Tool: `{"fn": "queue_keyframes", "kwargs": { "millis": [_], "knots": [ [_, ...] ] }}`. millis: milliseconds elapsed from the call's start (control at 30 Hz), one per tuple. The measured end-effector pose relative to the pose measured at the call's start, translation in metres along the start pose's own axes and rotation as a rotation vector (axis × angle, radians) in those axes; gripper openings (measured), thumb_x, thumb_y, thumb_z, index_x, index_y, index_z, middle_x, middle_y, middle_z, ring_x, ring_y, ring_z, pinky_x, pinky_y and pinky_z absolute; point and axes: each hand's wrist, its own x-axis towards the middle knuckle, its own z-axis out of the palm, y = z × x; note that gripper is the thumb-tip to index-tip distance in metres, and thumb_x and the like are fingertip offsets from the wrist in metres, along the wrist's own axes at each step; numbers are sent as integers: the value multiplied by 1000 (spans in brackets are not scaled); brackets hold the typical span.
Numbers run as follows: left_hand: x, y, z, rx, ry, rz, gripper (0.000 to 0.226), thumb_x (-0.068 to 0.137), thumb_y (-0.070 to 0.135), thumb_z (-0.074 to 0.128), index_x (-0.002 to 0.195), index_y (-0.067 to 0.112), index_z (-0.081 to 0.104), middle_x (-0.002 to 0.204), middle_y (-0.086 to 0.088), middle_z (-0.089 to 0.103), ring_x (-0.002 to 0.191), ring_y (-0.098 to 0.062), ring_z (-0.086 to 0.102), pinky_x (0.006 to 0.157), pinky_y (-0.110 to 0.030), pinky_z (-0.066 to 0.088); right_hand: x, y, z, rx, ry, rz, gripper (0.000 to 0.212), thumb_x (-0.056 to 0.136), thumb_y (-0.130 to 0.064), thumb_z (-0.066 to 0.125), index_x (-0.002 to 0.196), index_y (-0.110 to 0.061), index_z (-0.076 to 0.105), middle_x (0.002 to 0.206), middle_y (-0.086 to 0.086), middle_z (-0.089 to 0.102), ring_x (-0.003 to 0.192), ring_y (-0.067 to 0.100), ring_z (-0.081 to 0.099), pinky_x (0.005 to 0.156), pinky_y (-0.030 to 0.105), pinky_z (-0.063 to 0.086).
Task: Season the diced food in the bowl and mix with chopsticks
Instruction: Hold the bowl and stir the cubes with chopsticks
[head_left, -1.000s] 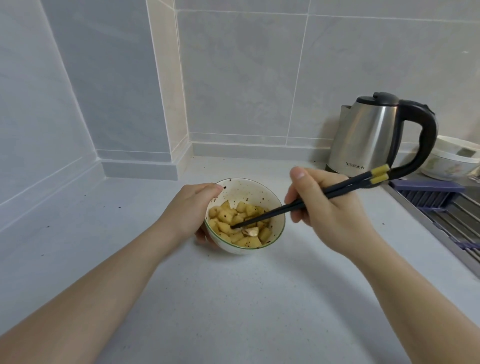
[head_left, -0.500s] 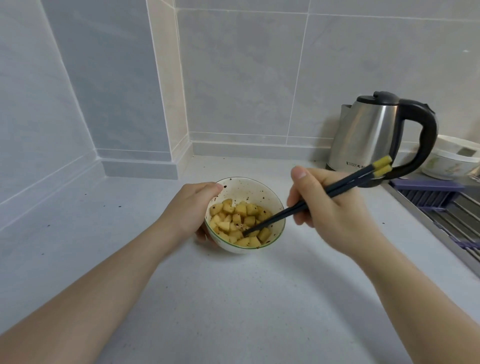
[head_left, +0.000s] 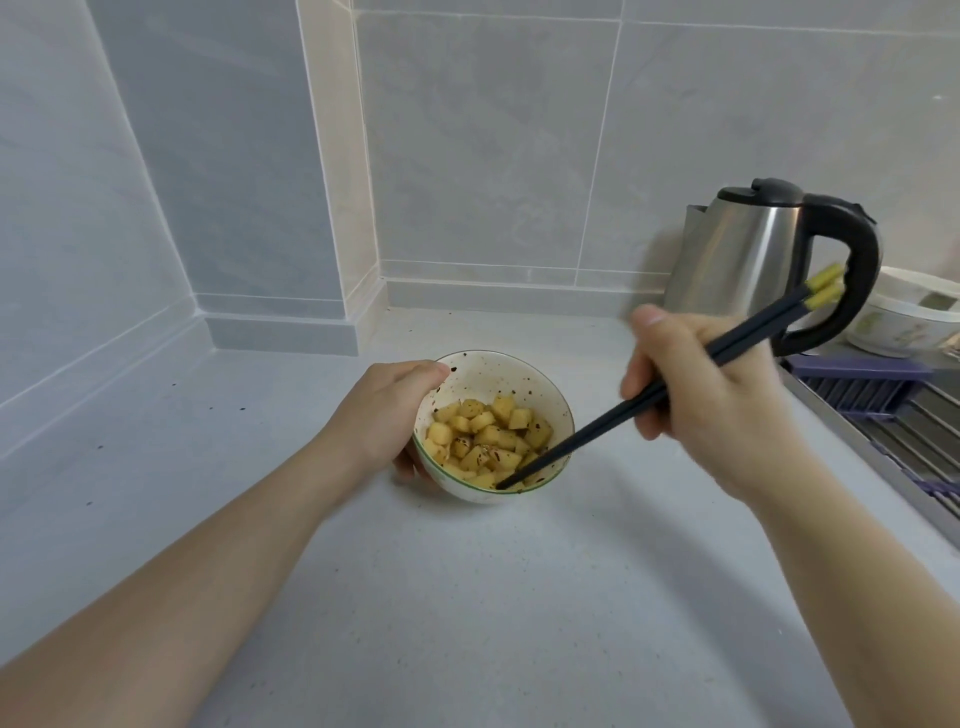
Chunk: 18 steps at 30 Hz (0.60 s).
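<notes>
Diced food, yellow cubes flecked with dark seasoning, sits heaped in the small white bowl that stands on the worktop towards its back, nearer the left corner of the tiled walls than the right edge. My left hand wraps round the bowl's left side, thumb curled over the rim and fingers under its wall, holding it. My right hand grips a pair of dark chopsticks with yellow tops; they slant down to the left, and their tips are in the bowl at its near right side, among the cubes against the inner wall. Dark specks of seasoning dot the bowl's inside above the food, and a few lie scattered on the worktop to the left. At the back right of the worktop stands a steel kettle with a black handle, and just beside it, at the right edge, a white container rests near a purple-edged draining rack.
</notes>
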Motion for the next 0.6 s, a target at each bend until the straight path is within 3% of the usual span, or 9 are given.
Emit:
{"fn": "queue_keyframes", "kwargs": {
  "millis": [133,300,467,600],
  "knots": [
    [-1,-1,0,-4,0,-3,43,105,36,46,87,7,73,62,-7,71,48,-17,64,50,-30,46,-10,6,26,-113,-86,-54,47,105,-34,46,67,-15,66,56,5,65,48,8,57,49,18,45],
    [-3,2,1,-17,11,1,42,105,34,46,80,15,75,60,3,72,47,-7,63,56,-31,42,-5,7,20,-105,61,-137,48,106,-30,46,68,-11,66,60,6,65,50,12,57,48,21,43],
    [-3,2,1,-8,22,8,41,105,34,47,88,12,76,66,1,75,50,-6,65,58,-30,42,3,3,-2,-79,199,-30,52,107,-26,47,61,-8,63,56,13,61,41,8,50,44,15,40],
    [-3,2,2,-13,23,14,41,105,34,47,83,15,75,63,3,74,48,-6,64,56,-30,42,-1,1,4,-106,42,6,52,107,-28,47,61,-8,64,51,14,61,40,7,48,45,15,40]
  ]
}}
